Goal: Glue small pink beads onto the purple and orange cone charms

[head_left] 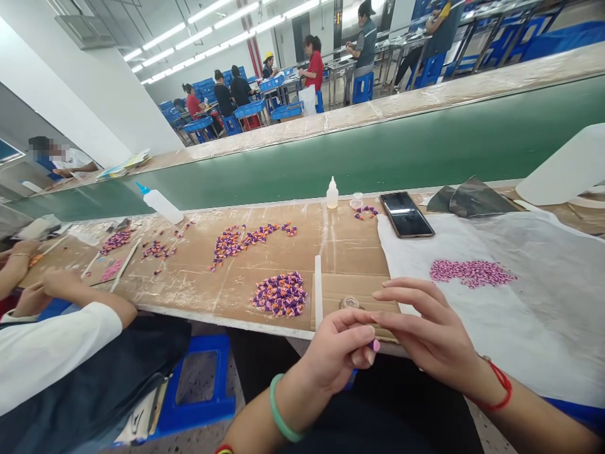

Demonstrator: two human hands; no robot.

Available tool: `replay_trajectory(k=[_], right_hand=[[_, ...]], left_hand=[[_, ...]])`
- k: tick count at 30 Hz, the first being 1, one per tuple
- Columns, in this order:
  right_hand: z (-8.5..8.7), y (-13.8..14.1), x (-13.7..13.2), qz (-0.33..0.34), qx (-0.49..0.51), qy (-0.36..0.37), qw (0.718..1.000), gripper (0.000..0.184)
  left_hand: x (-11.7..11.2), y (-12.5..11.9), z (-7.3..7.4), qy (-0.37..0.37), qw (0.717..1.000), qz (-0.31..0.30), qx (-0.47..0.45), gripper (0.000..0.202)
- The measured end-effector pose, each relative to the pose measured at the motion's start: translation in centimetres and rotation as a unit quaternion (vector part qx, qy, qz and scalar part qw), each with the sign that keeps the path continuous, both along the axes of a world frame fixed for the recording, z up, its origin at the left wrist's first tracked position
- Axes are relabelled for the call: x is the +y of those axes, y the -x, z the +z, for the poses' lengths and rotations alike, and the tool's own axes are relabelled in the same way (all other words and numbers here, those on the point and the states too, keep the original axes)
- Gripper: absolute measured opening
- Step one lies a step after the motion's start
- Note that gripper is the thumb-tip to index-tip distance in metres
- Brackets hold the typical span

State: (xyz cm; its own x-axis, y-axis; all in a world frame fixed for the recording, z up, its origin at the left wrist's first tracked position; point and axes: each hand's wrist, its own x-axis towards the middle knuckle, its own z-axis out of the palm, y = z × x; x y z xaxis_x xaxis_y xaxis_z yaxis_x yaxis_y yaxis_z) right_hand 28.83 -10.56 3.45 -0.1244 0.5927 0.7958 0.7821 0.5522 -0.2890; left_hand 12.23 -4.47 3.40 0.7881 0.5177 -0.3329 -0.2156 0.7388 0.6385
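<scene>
My left hand point(336, 350) pinches a small purple piece with a pink end point(375, 345) between thumb and fingers, above the table's front edge. Close beside it is my right hand point(428, 325), its fingers stretched out and its index fingertip at the left fingertips. Just behind my hands, a small round metal-looking container point(350, 303) rests on a cardboard sheet point(333, 287), with a white strip point(318, 290) along its left side. A pile of purple and orange pieces point(280, 294) lies left of the cardboard. Small pink pieces point(470, 272) are spread on a white cloth point(520, 334) at right.
Farther back are more purple and orange pieces point(231, 243), a small dropper bottle point(332, 194), a blue-capped bottle point(163, 205) and a phone point(406, 214). A green barrier point(283, 161) runs behind the table. A co-worker's arm point(101, 302) is at left, beside a blue stool point(208, 384).
</scene>
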Motion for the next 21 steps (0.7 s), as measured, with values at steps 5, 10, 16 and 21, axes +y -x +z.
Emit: replay_trajectory(k=[5,10,16,21], right_hand=[[-0.5,1.3,-0.4,-0.020,0.105,0.023,0.994,0.021],[-1.0,3.7,-0.4,0.022,0.390,0.169,0.905,0.013],[-1.1,5.4,0.0,0.026,0.519,0.195,0.832,0.020],[1.0,3.9,0.1,0.014,0.400,0.235,0.886,0.009]], left_hand=[[0.1,-0.2,0.4,-0.024,0.999,0.005,0.027,0.044],[0.6,-0.4,0.6,-0.212,0.973,0.053,0.073,0.043],[0.3,-0.3,0.6,-0.363,0.918,0.116,0.106,0.038],[0.5,0.0,1.2,-0.400,0.901,0.104,0.128,0.030]])
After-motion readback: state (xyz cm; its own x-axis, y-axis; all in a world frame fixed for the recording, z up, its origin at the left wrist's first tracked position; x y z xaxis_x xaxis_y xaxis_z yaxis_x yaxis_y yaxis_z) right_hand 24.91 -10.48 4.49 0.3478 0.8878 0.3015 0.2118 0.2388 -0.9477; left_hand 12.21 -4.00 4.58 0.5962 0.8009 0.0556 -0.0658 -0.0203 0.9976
